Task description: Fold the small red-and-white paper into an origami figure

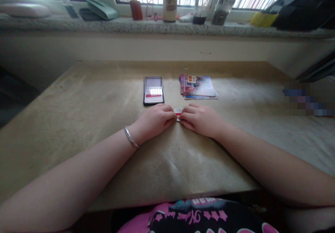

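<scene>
Between my two hands, at the middle of the table (125, 177), is a small whitish piece with a red band (178, 111), perhaps paper; its exact kind is too small to tell. My left hand (159, 119), with a silver bangle on the wrist, pinches its left side. On the right side my right hand (200, 119) grips it with bent fingers. The fingertips nearly meet and cover much of the piece. Just beyond my left hand lies a phone (153, 98) with a lit screen. A stack of colourful printed leaflets (199, 86) rests beyond my right hand.
Along the back, a stone windowsill (146, 26) carries a red bottle (136, 8), a tall pale bottle (170, 2), jars and a green case (103, 9). A black bag (303, 6) stands at its right end. A blurred patterned item (306, 98) lies at the table's right.
</scene>
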Tool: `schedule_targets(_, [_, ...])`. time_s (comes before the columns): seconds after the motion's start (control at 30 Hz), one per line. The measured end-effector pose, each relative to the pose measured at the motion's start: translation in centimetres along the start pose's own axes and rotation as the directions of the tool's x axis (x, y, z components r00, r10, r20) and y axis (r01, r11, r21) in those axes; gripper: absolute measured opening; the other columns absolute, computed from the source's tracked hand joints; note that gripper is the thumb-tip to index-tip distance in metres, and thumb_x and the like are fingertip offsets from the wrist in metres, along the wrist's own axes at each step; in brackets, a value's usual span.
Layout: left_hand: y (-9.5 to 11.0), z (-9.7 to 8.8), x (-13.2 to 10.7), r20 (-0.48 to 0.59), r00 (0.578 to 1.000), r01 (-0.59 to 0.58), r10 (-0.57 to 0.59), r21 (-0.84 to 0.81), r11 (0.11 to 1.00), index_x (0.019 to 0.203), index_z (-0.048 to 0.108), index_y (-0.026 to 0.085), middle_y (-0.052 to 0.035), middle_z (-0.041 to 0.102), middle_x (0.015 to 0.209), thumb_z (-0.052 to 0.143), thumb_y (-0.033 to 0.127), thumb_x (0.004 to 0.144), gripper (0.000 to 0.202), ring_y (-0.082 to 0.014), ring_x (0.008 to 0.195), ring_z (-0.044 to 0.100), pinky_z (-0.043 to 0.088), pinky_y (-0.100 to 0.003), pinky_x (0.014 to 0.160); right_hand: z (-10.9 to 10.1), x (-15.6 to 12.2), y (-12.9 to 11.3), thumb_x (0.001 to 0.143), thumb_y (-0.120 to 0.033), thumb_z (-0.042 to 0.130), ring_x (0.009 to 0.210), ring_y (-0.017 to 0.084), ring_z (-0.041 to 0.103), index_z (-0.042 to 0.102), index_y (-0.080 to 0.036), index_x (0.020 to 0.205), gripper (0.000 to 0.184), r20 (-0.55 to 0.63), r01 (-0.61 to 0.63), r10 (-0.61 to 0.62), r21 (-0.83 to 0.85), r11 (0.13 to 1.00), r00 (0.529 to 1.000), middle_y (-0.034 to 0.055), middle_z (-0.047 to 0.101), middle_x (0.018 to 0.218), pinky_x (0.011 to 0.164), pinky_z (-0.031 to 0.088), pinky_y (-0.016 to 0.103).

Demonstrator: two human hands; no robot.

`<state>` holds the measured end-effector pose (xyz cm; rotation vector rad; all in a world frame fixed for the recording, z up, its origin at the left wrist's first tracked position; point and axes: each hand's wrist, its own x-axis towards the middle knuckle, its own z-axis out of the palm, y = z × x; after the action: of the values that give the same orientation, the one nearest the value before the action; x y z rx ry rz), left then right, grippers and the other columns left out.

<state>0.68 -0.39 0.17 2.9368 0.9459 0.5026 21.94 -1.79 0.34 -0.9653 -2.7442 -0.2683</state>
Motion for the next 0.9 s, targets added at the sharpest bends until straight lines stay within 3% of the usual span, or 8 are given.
schedule_targets(0.17, [-0.2, 0.1, -0.2, -0.011, 1.000, -0.002, 0.002, 0.004, 1.000, 0.092, 0.070, 0.020, -0.0030, 0.067, 0.091, 0.051, 0.020, 0.088, 0.019, -0.0157, 0.083, 0.059, 0.047, -0.027, 0.076, 0.3, 0.3, -0.2, 0.091, -0.030, 0.046, 0.081, 0.018, 0.056, 0.069, -0.018, 0.087, 0.026, -0.020, -0.100, 0.102, 0.085, 0.991, 0.995, 0.0057, 0.066, 0.086, 0.066, 0.038, 0.029])
schedule_targets(0.3, [-0.2, 0.0, -0.2, -0.016, 1.000, 0.009, -0.009, -0.002, 1.000, 0.094, 0.069, 0.020, -0.0025, 0.067, 0.093, 0.051, 0.021, 0.088, 0.020, -0.0160, 0.084, 0.060, 0.048, -0.027, 0.075, 0.7, 0.5, -0.1, 0.086, -0.028, 0.051, 0.079, 0.016, 0.057, 0.070, -0.019, 0.084, 0.021, -0.026, -0.241, 0.257, 0.262, 0.934, 0.966, 0.0042, 0.065, 0.087, 0.066, 0.039, 0.026])
schedule_targets(0.47, [-0.1, -0.4, -0.1, -0.030, 0.999, 0.017, -0.017, -0.009, 1.000, 0.090, 0.070, 0.019, -0.0032, 0.068, 0.094, 0.051, 0.021, 0.088, 0.020, -0.0153, 0.083, 0.062, 0.048, -0.026, 0.074, 1.0, 0.7, 0.1, 0.083, -0.026, 0.053, 0.072, 0.014, 0.054, 0.067, -0.017, 0.079, 0.018, 0.028, -0.326, 0.341, 0.378, 0.867, 0.940, 0.0040, 0.061, 0.079, 0.065, 0.039, 0.024])
schedule_targets(0.63, [-0.6, -0.9, -0.3, -0.022, 0.997, -0.079, 0.079, 0.023, 0.997, 0.089, 0.069, 0.018, -0.0031, 0.069, 0.084, 0.048, 0.022, 0.089, 0.022, -0.0145, 0.077, 0.063, 0.047, -0.025, 0.069, 1.0, 0.8, 0.3, 0.084, -0.028, 0.054, 0.068, 0.013, 0.052, 0.065, -0.017, 0.078, 0.017, 0.085, -0.398, 0.399, 0.402, 0.825, 0.913, 0.0031, 0.061, 0.077, 0.062, 0.037, 0.024])
schedule_targets(0.73, [-1.0, -1.0, -0.4, -0.020, 0.993, -0.117, 0.117, 0.037, 0.992, 0.099, 0.069, 0.020, -0.0018, 0.069, 0.081, 0.048, 0.021, 0.089, 0.023, -0.0131, 0.072, 0.062, 0.047, -0.024, 0.066, 1.1, 0.8, 0.5, 0.085, -0.029, 0.055, 0.070, 0.013, 0.054, 0.065, -0.018, 0.079, 0.017, 0.100, -0.409, 0.404, 0.392, 0.824, 0.909, 0.0034, 0.063, 0.079, 0.063, 0.037, 0.025])
schedule_targets(0.9, [-1.1, -0.8, -0.6, -0.003, 0.979, -0.203, 0.205, 0.110, 0.973, 0.117, 0.063, 0.026, -0.0019, 0.070, 0.091, 0.045, 0.023, 0.093, 0.030, -0.0131, 0.079, 0.062, 0.048, -0.024, 0.069, 1.3, 1.0, 0.8, 0.086, -0.031, 0.053, 0.074, 0.016, 0.056, 0.065, -0.019, 0.081, 0.018, 0.123, -0.418, 0.402, 0.369, 0.830, 0.907, 0.0042, 0.067, 0.082, 0.064, 0.037, 0.026])
